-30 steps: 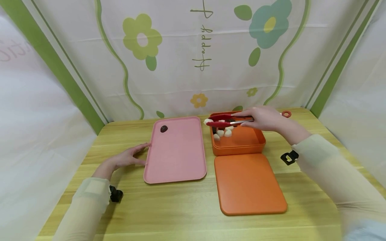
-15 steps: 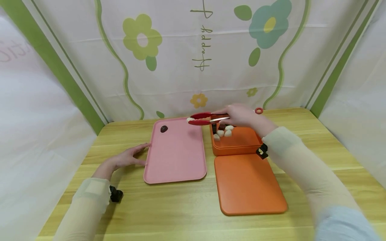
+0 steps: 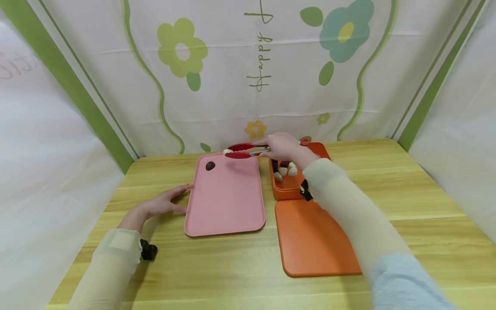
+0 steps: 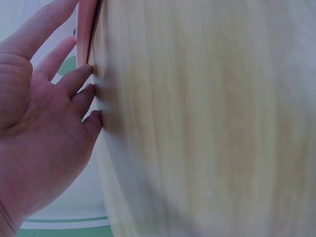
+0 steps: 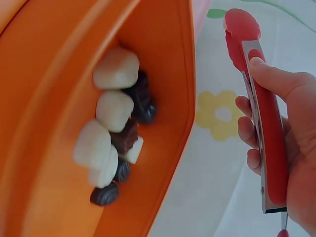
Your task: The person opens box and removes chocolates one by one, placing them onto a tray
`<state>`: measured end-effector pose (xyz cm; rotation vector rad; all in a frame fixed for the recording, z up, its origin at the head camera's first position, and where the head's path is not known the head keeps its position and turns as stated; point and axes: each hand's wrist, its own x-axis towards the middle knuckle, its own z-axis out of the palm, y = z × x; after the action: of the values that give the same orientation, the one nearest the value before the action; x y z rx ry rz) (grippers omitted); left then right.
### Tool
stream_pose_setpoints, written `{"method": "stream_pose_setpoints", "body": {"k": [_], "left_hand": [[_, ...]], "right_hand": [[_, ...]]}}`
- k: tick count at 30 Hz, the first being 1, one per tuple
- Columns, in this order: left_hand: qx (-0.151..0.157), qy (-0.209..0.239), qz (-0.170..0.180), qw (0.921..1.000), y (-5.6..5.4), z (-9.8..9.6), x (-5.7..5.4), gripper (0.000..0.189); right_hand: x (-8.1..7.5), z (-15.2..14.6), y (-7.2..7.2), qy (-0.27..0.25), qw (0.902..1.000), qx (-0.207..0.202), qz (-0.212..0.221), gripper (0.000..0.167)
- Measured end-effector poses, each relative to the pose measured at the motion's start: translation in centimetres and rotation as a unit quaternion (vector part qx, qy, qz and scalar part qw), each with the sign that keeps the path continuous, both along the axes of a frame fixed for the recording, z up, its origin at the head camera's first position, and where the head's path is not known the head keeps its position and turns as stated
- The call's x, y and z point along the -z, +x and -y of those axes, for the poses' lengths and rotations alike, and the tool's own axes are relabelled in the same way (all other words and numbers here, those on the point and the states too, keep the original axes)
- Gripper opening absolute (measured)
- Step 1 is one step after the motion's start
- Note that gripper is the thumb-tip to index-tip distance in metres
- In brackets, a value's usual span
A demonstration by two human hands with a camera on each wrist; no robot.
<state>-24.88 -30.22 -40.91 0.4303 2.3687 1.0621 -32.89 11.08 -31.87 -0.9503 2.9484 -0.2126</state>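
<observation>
My right hand [image 3: 282, 146] grips red-tipped metal tongs [image 5: 269, 128], thumb along one arm and fingers curled round the other. Their red tips pinch a small white piece [image 3: 227, 152] above the far part of the pink tray [image 3: 224, 202]. A dark brown oval piece, like a chocolate [image 3: 210, 165], lies near the tray's far left corner. At the tray's left edge, my left hand [image 3: 164, 202] is spread, with fingertips and thumb right at the rim. In the left wrist view, that hand [image 4: 47, 118] shows its palm with the fingers extended.
Right of the tray stands an orange box [image 3: 288, 194], partly behind my right forearm. White rounded pieces [image 5: 114, 109] and dark chocolate-like pieces [image 5: 104, 194] are gathered inside it. An orange lid [image 3: 314, 245] lies flat in front. A printed cloth [image 3: 224, 86] hangs behind the table.
My right hand has carried the tongs and the white piece leftward, from over the orange box to over the pink tray. The left hand and the tray have stayed put.
</observation>
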Motion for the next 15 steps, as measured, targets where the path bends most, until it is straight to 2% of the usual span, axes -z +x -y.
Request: {"method": "stream_pose_setpoints", "body": {"k": [6, 15], "left_hand": [[-0.003, -0.001, 0.001, 1.0000, 0.0, 0.1, 0.0, 0.087], [-0.002, -0.005, -0.002, 1.0000, -0.1, 0.2, 0.1, 0.086]], "right_hand": [[0.5, 1.8, -0.6, 0.009, 0.9999, 0.012, 0.003, 0.046], [1.4, 2.9, -1.2, 0.016, 0.9997, 0.014, 0.008, 0.046]]}}
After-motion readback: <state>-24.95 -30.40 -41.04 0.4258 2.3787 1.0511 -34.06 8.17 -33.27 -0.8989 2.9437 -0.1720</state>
